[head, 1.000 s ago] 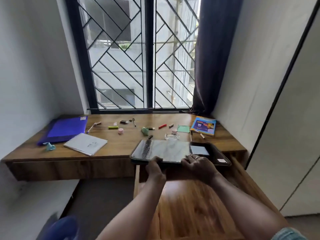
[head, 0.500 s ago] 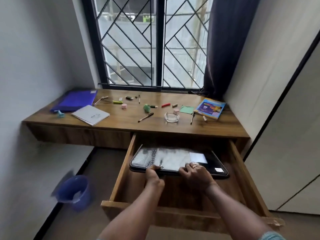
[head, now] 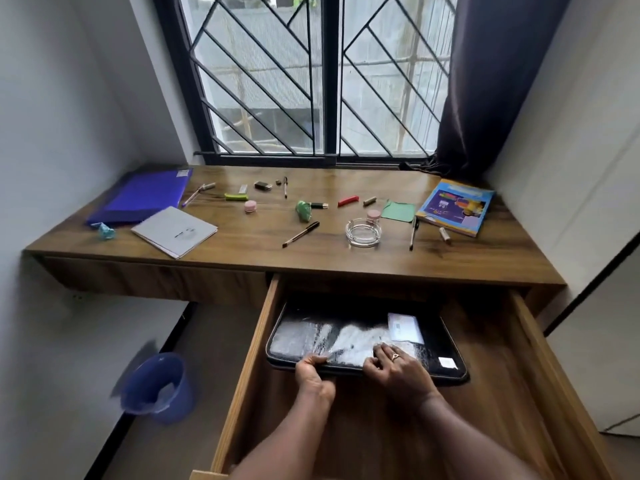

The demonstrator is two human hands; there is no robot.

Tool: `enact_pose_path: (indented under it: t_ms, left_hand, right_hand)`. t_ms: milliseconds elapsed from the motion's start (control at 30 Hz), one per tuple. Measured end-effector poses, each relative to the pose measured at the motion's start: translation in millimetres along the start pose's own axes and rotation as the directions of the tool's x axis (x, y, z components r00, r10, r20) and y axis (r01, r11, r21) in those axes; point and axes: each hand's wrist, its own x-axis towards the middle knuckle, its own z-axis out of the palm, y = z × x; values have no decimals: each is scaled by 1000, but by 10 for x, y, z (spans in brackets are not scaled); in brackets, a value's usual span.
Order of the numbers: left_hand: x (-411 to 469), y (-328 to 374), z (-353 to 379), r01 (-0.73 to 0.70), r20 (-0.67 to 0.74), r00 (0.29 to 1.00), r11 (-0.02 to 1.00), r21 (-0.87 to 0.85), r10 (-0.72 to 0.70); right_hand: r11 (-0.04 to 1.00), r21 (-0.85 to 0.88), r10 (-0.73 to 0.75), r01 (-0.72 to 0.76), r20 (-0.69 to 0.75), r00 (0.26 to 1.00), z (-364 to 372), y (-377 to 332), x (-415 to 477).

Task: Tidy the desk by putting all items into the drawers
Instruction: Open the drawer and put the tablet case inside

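The black case (head: 440, 341) is off the desk (head: 311, 261) now: a second ago it sat on the front edge of the top, and since then I have brought it down into the open drawer (head: 242, 375) and slid it back, so its far edge sits in the shadow under the desk top. It looks nearly flat on the drawer floor, though I can't tell whether the near edge has fully settled. My left hand (head: 313, 370) still pinches that near edge, thumb on top and fingers curled beneath. My right hand (head: 394, 367) grips the same edge just beside it, fingers spread over the glossy cover and thumb at the rim. So the largest item looks as good as stowed, and I judge the next thing is simply to let go. Most of the job is still ahead, though. On the desk remain the purple folder (head: 142, 197) and white notebook (head: 175, 232) at the left, the glass ashtray (head: 363, 232) near the middle, the colourful book (head: 455, 211) at the right, and a scatter of pens and small bits between them.
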Motion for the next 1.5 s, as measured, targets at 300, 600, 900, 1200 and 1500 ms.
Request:
enact_pose_path:
  t_ms: [300,600,900,1200,1500]
  left_hand:
    - [426,-57,73,5,25,1000,996,-92,-3]
    - [574,9,-287,-33,-146,982,873,486,118]
    - [560,-147,-492,-37,-234,909,626,779,344]
    - [549,-225,-336,90,-244,855,333,939,458]
    - [405,-353,-258,7,38,845,-82,997,533]
  right_hand:
    - [993,85,76,-84,95,993,380,155,75]
    - [957,231,7,-177,588,809,496,128,79]
    - [947,266,-41,-182,659,751,530,157,49]
    - [931,250,4,-267,723,691,782,170,-9]
    - [906,290,-24,-309,763,645,456,132,216]
